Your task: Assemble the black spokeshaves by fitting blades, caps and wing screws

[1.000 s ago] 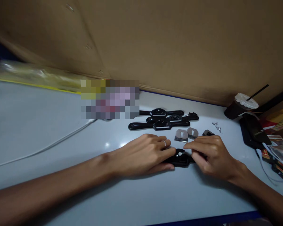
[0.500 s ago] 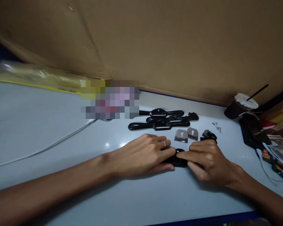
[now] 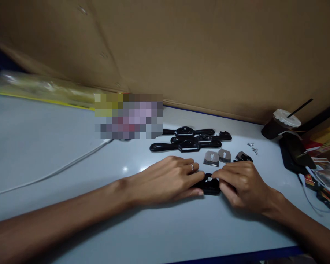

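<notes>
My left hand, a ring on one finger, is closed over the left part of a black spokeshave lying on the table. My right hand is closed at its right side, fingertips beside a shiny screw on the body. Both handles are hidden under my hands. Behind them lie several more parts: black spokeshave bodies in a stack of rows, flat steel blades with keyhole slots, a dark blade-and-cap pile and small silver thumbscrews.
A lidded cup with a straw stands at the back right. Near it are a black device, a white cable and packets. A plastic-wrapped roll lies along the cardboard wall; another white cable crosses the left side.
My right index finger has drawn back to the right from the middle of the spokeshave, uncovering the shiny screw. My left hand has stayed in place.
</notes>
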`<state>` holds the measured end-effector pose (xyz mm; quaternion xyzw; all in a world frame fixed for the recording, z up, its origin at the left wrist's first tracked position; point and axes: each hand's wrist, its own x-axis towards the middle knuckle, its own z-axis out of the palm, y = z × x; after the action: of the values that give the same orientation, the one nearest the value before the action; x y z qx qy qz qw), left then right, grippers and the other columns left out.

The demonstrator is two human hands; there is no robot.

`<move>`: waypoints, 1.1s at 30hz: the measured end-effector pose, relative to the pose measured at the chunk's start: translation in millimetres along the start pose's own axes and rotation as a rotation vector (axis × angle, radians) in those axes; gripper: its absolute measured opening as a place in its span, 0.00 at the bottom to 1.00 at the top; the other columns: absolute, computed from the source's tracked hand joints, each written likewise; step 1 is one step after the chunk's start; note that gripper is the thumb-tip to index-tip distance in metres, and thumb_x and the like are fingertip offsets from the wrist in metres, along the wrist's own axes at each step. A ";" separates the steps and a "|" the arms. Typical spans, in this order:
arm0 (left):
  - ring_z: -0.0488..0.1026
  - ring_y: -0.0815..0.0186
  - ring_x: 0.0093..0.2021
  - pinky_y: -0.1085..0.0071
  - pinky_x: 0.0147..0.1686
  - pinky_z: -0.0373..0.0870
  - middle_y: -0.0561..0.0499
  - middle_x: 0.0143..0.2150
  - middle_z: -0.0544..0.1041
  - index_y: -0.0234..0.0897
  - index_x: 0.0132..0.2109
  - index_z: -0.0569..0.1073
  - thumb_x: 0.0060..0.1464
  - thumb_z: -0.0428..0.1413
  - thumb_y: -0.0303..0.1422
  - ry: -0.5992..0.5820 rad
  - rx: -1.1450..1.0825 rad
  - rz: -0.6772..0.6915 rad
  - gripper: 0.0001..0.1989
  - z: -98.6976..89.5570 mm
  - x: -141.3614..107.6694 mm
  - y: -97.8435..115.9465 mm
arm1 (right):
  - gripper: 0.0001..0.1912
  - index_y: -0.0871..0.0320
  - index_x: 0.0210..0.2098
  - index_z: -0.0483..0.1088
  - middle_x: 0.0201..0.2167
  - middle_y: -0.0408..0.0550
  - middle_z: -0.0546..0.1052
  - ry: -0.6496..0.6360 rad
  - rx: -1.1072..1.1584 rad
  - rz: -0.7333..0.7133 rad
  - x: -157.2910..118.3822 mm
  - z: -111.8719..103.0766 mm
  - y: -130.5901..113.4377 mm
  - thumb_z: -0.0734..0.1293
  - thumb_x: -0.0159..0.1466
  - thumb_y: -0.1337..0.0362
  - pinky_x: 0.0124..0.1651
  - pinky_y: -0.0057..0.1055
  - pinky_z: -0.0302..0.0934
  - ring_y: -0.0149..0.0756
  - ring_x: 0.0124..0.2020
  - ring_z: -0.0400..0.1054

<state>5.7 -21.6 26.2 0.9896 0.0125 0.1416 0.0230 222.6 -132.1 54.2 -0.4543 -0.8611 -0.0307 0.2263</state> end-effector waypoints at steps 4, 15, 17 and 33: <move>0.70 0.63 0.30 0.65 0.28 0.59 0.51 0.32 0.73 0.37 0.39 0.70 0.74 0.42 0.43 -0.007 0.000 0.001 0.20 0.8 0.3 -0.1 | 0.14 0.61 0.29 0.74 0.20 0.43 0.73 -0.010 0.012 0.004 0.1 1.8 -1.9 0.59 0.65 0.72 0.27 0.31 0.56 0.31 0.21 0.63; 0.69 0.63 0.29 0.65 0.27 0.58 0.51 0.32 0.73 0.37 0.38 0.70 0.73 0.45 0.44 0.004 -0.010 0.009 0.19 -2.3 2.2 1.1 | 0.21 0.60 0.30 0.71 0.22 0.44 0.71 -0.030 -0.226 0.047 1.0 10.1 -15.9 0.56 0.77 0.62 0.28 0.35 0.49 0.33 0.23 0.62; 0.69 0.64 0.30 0.66 0.28 0.58 0.51 0.32 0.73 0.37 0.39 0.70 0.72 0.46 0.45 0.002 -0.012 0.010 0.19 -2.7 2.0 1.5 | 0.21 0.60 0.32 0.71 0.23 0.44 0.71 -0.063 -0.273 0.060 0.9 9.8 -16.7 0.55 0.77 0.60 0.29 0.35 0.48 0.35 0.25 0.63; 0.68 0.67 0.24 0.65 0.24 0.53 0.53 0.27 0.73 0.38 0.35 0.69 0.74 0.43 0.43 -0.014 -0.154 -0.041 0.21 -6.0 0.6 6.3 | 0.24 0.59 0.28 0.71 0.23 0.47 0.71 -0.140 -0.252 0.027 2.2 9.5 -14.8 0.53 0.77 0.63 0.28 0.35 0.46 0.35 0.24 0.61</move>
<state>4.7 -27.6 32.3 0.9854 0.0216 0.1345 0.1020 206.3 -136.6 48.8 -0.4915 -0.8580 -0.1035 0.1072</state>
